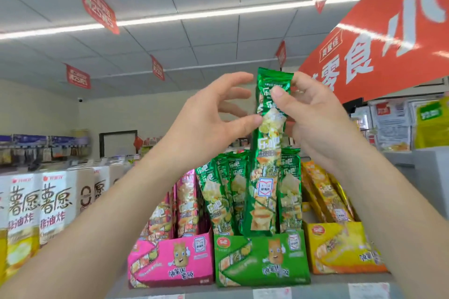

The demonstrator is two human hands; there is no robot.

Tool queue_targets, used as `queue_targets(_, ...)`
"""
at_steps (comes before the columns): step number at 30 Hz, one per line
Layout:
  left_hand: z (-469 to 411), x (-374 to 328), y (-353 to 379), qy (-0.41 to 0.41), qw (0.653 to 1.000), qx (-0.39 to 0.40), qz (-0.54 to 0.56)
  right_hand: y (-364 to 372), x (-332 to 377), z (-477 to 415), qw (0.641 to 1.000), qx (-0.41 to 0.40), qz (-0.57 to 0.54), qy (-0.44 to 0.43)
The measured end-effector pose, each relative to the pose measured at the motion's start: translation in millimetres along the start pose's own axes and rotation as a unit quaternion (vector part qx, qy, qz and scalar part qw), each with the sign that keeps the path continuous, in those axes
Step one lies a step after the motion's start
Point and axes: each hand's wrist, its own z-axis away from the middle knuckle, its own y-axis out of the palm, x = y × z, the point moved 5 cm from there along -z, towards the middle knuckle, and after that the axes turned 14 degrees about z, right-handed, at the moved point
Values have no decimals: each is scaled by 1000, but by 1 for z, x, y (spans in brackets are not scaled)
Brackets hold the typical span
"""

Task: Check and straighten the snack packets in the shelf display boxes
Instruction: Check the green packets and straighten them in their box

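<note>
Above the green box [262, 260], on the shelf [218, 295], the packet [264, 177] stands upright and well higher than the other green packets [218, 192]. Can't tell if its bottom end is inside the box or just in front of the rim. Right grip [313, 119] is clamped on its upper part, thumb across the front. Left grip [209, 119] is apart, fingers spread, thumb tip at the packet's left edge. Likely step: check it, then reseat it. Best to keep the pinch high, steady the lower half with the left grip, keep the print facing out, and drop it straight into the row without shoving the left-leaning neighbours. Packet is long, narrow, glossy green foil with a crimped top seam, chip pictures and a white heart label. It is lightly crinkled and probably slippery. Pink box [170, 260] sits left and yellow box [340, 250] right.
</note>
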Motion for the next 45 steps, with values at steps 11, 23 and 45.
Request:
queue_targets(11, 7, 41, 31, -57, 998, 33, -16, 3, -17, -8, 987, 35, 152, -46)
queue_targets(23, 22, 58, 37, -71, 996, 31, -45, -8, -31, -7, 939, 193, 284, -4)
queue_targets(45, 3, 71, 33, -89, 904, 220, -355, -7, -60, 18, 886, 141, 436, -63)
